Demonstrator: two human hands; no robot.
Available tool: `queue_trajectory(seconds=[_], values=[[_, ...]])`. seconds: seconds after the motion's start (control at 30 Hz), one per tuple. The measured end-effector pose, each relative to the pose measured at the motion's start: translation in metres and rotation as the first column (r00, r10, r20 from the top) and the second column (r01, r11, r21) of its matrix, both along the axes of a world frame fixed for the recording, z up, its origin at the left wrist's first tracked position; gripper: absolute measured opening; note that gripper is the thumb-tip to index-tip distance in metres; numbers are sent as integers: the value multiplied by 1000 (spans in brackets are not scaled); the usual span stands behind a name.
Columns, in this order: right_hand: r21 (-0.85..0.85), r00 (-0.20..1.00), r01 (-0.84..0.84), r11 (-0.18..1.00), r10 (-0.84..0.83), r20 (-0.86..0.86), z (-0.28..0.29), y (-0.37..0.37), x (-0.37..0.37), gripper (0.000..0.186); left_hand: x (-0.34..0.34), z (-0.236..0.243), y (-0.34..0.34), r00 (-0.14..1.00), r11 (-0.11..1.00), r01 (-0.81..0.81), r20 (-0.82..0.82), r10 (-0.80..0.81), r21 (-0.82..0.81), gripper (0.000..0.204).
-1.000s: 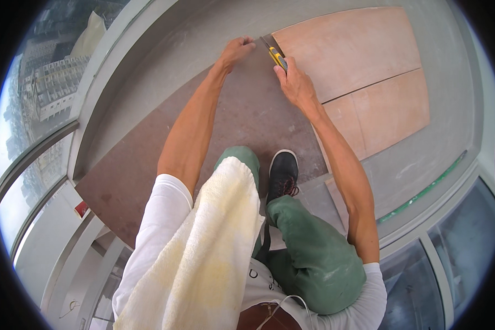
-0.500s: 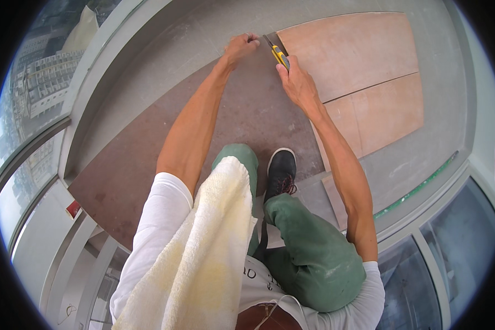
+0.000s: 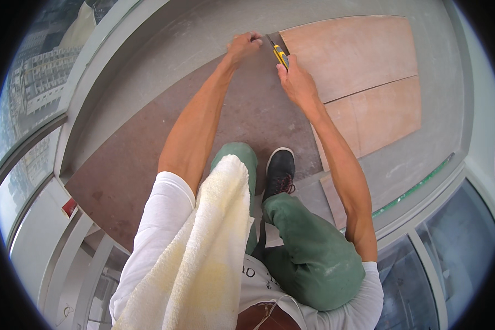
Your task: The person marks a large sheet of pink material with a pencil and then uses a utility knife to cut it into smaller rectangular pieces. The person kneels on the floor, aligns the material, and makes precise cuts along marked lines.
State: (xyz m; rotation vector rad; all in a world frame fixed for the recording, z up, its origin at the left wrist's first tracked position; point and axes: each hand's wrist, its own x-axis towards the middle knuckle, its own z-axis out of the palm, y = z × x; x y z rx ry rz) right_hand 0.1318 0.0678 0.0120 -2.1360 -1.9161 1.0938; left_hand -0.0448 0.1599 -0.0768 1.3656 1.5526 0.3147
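Observation:
My right hand (image 3: 298, 82) is wrapped round a yellow and grey utility knife (image 3: 281, 56). The knife's blade end points away from me, over the far edge of a large reddish-brown sheet (image 3: 247, 113) that lies flat on the floor. Just left of the blade, at that same far edge, is my left hand (image 3: 243, 46), with its fingers curled and pressed together. What they hold, if anything, is too small to make out. A dark narrow strip shows between the knife and the pale pinkish plywood panel (image 3: 352, 49) to the right.
A second pale panel (image 3: 377, 113) lies nearer me, below a thin dark gap. My dark shoe (image 3: 280, 168) rests on the brown sheet. A towel (image 3: 209, 220) hangs in front of me. Windows stand at left, a green-marked strip (image 3: 412, 188) lies along the right wall.
The view has shifted very slightly. Both hands and the knife keep almost the same place at the far edge of the sheet.

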Motion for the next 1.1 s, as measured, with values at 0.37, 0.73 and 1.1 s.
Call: queue_trajectory(seconds=[0.37,0.73,1.1], values=[[42,998,30,999,-28,-53,5,10,-4,33,2,2,-4,999,999,-33,-17,33,26,29],[40,994,76,996,-72,-88,-6,9,12,36,14,-1,-1,1000,999,6,-31,-5,52,31],[51,806,547,836,-509,-301,-17,-124,100,40,18,3,-7,988,996,-37,-149,50,87,45]])
